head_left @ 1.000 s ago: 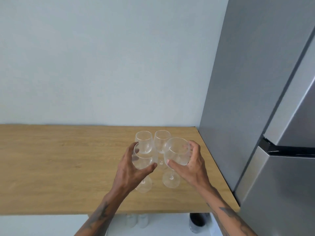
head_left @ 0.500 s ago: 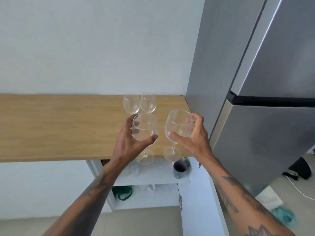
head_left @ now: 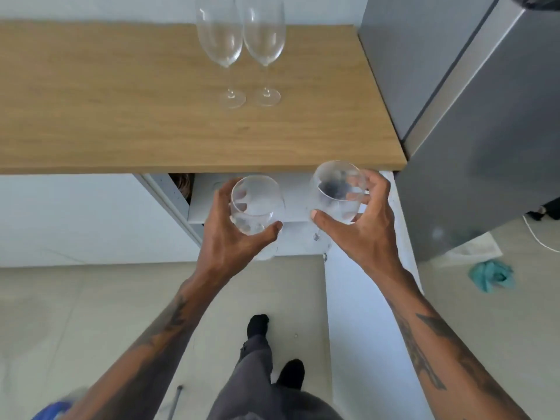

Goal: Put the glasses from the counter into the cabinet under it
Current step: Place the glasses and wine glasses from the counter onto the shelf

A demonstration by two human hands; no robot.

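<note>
My left hand [head_left: 233,237] grips a clear wine glass [head_left: 257,204] by its bowl, held in front of the open cabinet [head_left: 242,189] below the wooden counter [head_left: 121,101]. My right hand [head_left: 360,228] grips a second wine glass [head_left: 338,192] by the bowl, its stem hanging down near the cabinet's right side. Two tall clear glasses stand upright side by side on the counter, a left one [head_left: 219,34] and a right one [head_left: 264,34]. A white shelf [head_left: 206,207] shows inside the cabinet.
The open white cabinet door [head_left: 357,313] swings out to the right of my legs. A grey fridge [head_left: 469,131] stands against the counter's right end. A teal cloth [head_left: 491,274] lies on the floor by the fridge. My feet are on the tiled floor.
Both hands lifted a glass each off the counter and brought them down in front of the cabinet opening. The view tilted downward; two glasses stayed on the counter.
</note>
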